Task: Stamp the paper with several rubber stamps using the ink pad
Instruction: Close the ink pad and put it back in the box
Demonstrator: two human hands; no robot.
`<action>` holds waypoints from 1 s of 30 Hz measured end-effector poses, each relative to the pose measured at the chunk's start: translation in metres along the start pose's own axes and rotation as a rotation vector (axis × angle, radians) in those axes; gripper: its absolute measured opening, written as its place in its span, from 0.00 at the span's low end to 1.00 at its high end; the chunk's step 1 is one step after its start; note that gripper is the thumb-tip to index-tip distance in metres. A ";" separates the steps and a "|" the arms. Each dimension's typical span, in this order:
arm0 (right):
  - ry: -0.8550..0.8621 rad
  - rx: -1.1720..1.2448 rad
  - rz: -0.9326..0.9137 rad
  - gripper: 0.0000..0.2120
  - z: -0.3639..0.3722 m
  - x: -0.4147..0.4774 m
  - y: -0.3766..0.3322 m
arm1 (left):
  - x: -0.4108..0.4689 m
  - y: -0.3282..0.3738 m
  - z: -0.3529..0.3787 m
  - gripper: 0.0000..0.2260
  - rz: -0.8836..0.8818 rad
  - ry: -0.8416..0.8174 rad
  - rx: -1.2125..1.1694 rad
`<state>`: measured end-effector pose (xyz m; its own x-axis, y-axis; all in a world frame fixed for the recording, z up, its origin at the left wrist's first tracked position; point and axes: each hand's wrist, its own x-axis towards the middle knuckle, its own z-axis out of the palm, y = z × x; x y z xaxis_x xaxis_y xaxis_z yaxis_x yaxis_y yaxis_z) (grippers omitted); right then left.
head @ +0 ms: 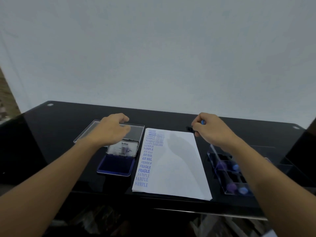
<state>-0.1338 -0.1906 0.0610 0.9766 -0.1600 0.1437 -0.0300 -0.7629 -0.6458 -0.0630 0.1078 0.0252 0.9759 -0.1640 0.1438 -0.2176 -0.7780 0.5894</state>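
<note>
A white sheet of paper [176, 165] lies in the middle of the black table, with blue stamped words (AMENDED, SAMPLE, AIR MAIL, FRAGILE) down its left side. To its left sits the open blue ink pad [115, 165], its lid [123, 148] raised. My right hand [211, 130] holds a rubber stamp [192, 128] with a blue handle just past the paper's top right corner. My left hand [112, 130] hovers with curled fingers over a clear plastic lid [136, 131] behind the ink pad; it grips nothing I can see.
A clear stamp case [229, 173] with several blue and purple-handled stamps stands right of the paper, under my right forearm. The black table [68, 120] ends at a white backdrop. Its front edge runs below the paper.
</note>
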 end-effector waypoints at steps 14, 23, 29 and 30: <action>-0.059 0.109 0.054 0.09 -0.012 -0.044 0.037 | -0.041 0.063 0.046 0.20 0.094 -0.082 -0.020; 0.048 -0.013 0.075 0.09 -0.056 -0.066 0.108 | -0.058 0.139 0.112 0.20 0.224 -0.174 -0.057; 0.250 -0.019 0.114 0.07 -0.072 -0.070 0.145 | -0.062 0.185 0.159 0.22 0.308 -0.257 -0.085; 0.277 -0.027 0.119 0.06 -0.071 -0.070 0.148 | -0.062 0.190 0.167 0.23 0.313 -0.269 -0.085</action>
<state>-0.2218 -0.3373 0.0086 0.8707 -0.4115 0.2695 -0.1505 -0.7445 -0.6505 -0.1624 -0.1318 -0.0046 0.8291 -0.5461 0.1200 -0.4936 -0.6142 0.6157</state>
